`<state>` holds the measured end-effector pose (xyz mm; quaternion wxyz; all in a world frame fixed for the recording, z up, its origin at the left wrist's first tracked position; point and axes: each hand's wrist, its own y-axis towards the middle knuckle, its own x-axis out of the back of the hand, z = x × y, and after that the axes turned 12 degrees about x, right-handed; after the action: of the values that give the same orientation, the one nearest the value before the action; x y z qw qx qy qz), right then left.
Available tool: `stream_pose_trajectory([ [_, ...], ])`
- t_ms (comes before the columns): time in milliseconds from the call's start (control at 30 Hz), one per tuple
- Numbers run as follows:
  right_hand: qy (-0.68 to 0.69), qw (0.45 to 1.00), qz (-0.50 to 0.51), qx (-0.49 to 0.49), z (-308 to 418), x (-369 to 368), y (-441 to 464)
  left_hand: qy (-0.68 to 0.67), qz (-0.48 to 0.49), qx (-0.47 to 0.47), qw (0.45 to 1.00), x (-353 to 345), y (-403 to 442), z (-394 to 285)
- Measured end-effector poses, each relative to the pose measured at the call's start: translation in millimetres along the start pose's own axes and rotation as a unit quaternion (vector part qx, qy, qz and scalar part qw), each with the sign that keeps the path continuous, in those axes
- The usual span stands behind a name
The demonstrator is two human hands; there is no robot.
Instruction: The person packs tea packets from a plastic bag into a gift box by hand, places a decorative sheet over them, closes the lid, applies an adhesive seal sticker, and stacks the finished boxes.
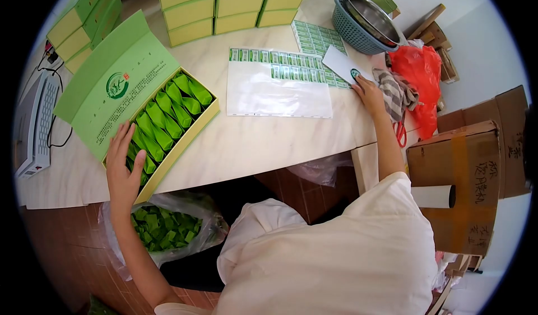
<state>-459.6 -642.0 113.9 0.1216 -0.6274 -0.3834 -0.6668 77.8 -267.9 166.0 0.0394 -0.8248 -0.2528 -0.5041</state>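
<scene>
An open green gift box (202,119) stands at the left of the table, its lid (134,57) folded back and showing a round green emblem. Several bright green packets (159,125) lie in rows inside it. My left hand (124,166) rests with spread fingers over the box's near left end, touching the packets. Over at the right, my right hand (370,95) has its fingers and thumb at the corner of a white card (339,64), beside a small dark round emblem. That card partly covers a sticker sheet (316,37). Another, partly used sticker sheet (277,99) lies between my hands.
Stacked yellow-green boxes (216,7) stand at the back. A blue-grey basket (356,32) holds a metal bowl. Striped cloth (395,91), a red plastic bag (417,79) and cardboard boxes (454,163) are at right. Below sits a bag of green packets (165,228); a white device (36,124) is left.
</scene>
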Motion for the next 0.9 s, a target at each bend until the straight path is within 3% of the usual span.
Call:
stream_pose_trajectory([
  [267, 0.052, 0.999, -0.011, 0.007, -5.5, 1.2, -2.5, 0.004, 0.002, 0.005, 1.0, 0.0, -0.2, -2.3],
  [600, 0.016, 0.999, -0.043, 0.023, 25.0, -3.7, 21.4, 0.012, -0.001, 0.009, 1.0, -1.0, -0.7, -1.8],
  [667, 0.016, 0.991, -0.123, 0.04, 30.1, -15.8, 42.2, 0.017, -0.002, 0.01, 1.0, -1.1, -0.5, -1.7],
  [833, 0.048, 0.989, -0.135, -0.041, -6.6, -61.2, 88.8, 0.01, -0.002, 0.007, 1.0, 0.5, -0.3, -4.5],
  [900, -0.006, 0.989, -0.101, -0.106, -15.8, -73.1, 98.4, 0.007, -0.002, 0.022, 1.0, 1.8, -0.7, -8.5],
])
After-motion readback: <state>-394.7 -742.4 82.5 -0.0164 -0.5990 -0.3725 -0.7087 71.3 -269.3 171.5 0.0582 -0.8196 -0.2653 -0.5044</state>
